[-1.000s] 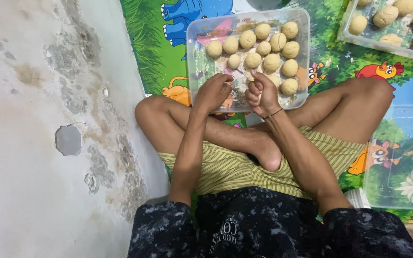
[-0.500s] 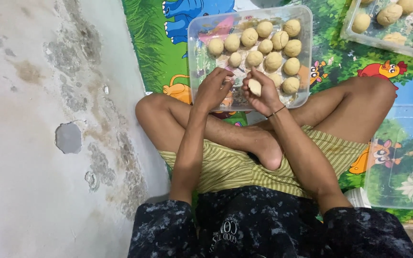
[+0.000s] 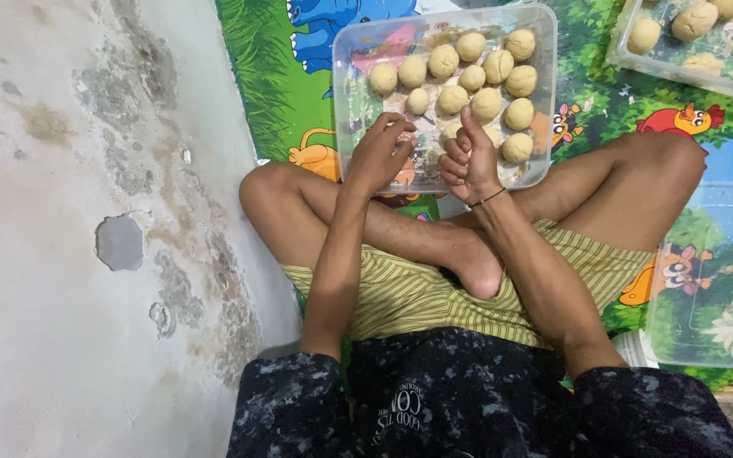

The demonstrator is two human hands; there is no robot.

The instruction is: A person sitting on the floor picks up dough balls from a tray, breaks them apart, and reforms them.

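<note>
Head view, left hand: my left hand (image 3: 377, 157) rests on the near edge of the clear tray (image 3: 345, 80), fingers curled down; I cannot tell whether it pinches anything.
Head view, right hand: my right hand (image 3: 468, 161) is a closed fist, thumb up, just beside the left at 3 o'clock.
Dough balls: the dough balls (image 3: 468, 78) sit in the tray at 12 o'clock from both hands.
Surroundings: a second tray (image 3: 621, 51) lies at 2 o'clock on the cartoon mat (image 3: 273, 93).
</note>
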